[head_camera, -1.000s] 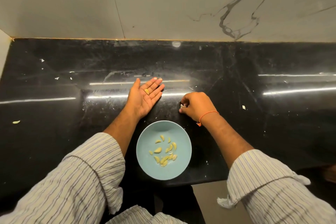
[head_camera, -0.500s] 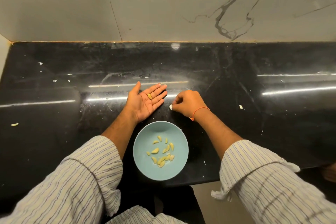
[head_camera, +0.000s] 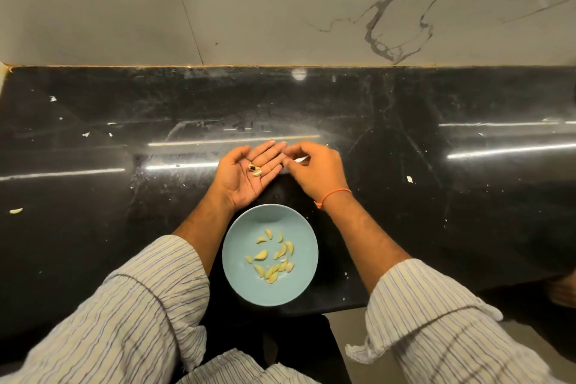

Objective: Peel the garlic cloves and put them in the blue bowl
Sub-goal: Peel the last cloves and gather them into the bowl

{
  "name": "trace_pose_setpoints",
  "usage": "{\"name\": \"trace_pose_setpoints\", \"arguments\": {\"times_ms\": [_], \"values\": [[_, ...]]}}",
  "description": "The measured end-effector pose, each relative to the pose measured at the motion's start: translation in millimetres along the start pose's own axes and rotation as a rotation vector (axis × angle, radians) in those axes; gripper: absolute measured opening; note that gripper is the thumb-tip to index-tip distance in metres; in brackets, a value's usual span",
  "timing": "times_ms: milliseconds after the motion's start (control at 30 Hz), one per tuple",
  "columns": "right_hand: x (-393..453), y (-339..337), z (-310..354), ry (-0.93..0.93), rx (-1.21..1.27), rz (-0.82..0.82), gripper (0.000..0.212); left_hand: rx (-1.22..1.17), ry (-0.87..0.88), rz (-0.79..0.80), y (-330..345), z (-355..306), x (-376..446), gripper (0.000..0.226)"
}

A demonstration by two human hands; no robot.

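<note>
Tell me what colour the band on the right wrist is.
Orange: a thin band round the right wrist, clearest in the head view.

The bowl (head_camera: pixel 270 254) near the front edge of the worktop (head_camera: pixel 436 196) is light blue, and the garlic cloves (head_camera: pixel 274 259) in it are pale yellow. The worktop is shiny black with thin pale lines and small white bits. The wall (head_camera: pixel 280 3) is grey with dark wavy lines. The sleeves (head_camera: pixel 124 321) are white with thin dark stripes. A thread (head_camera: pixel 335 195) on the right wrist is orange.
</note>
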State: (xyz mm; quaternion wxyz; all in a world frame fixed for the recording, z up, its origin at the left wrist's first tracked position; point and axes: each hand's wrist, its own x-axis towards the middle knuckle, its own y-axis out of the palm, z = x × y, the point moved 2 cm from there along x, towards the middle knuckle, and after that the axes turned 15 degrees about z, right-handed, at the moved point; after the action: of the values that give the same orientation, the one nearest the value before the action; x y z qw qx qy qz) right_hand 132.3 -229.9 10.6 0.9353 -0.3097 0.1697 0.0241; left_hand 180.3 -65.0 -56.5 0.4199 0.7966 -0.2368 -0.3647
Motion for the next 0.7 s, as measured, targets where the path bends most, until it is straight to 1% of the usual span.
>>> {"name": "trace_pose_setpoints", "arguments": {"times_ms": [33, 133, 200, 233, 300, 367, 533, 700], "values": [[-2.7, -4.9, -8.2, 0.037, -0.117, 0.003, 0.02, -0.006, 0.002, -0.003, -1.4, -0.1, -0.7, 0.058], [-10.4, -7.3, -26.2, 0.13, -0.409, 0.134, 0.026, -0.032, 0.011, -0.014, -3.3, -2.6, -3.0, 0.068], [-14.8, -3.4, -31.0, 0.112, -0.534, 0.198, 0.03, -0.027, 0.017, -0.02, -3.1, -4.3, -4.0, 0.073], [-17.1, -2.4, -32.5, 0.081, -0.569, 0.204, 0.032, -0.021, 0.013, -0.023, -2.3, -4.6, -3.9, 0.075], [-20.0, -3.0, -33.1, 0.029, -0.62, 0.199, 0.033, -0.009, 0.006, -0.027, -1.7, -5.0, -3.6, 0.079], [-18.5, -5.3, -33.5, 0.016, -0.64, 0.189, 0.033, -0.003, -0.007, -0.025, -1.6, -4.5, -3.5, 0.083], [-3.7, -9.9, -27.0, 0.056, -0.662, 0.137, 0.034, 0.003, -0.018, -0.04, -3.4, -1.3, -3.4, 0.087], [5.1, -1.4, -22.4, 0.025, -0.72, 0.131, 0.025, 0.008, -0.023, -0.026, -6.6, 1.1, -0.6, 0.087]]}}
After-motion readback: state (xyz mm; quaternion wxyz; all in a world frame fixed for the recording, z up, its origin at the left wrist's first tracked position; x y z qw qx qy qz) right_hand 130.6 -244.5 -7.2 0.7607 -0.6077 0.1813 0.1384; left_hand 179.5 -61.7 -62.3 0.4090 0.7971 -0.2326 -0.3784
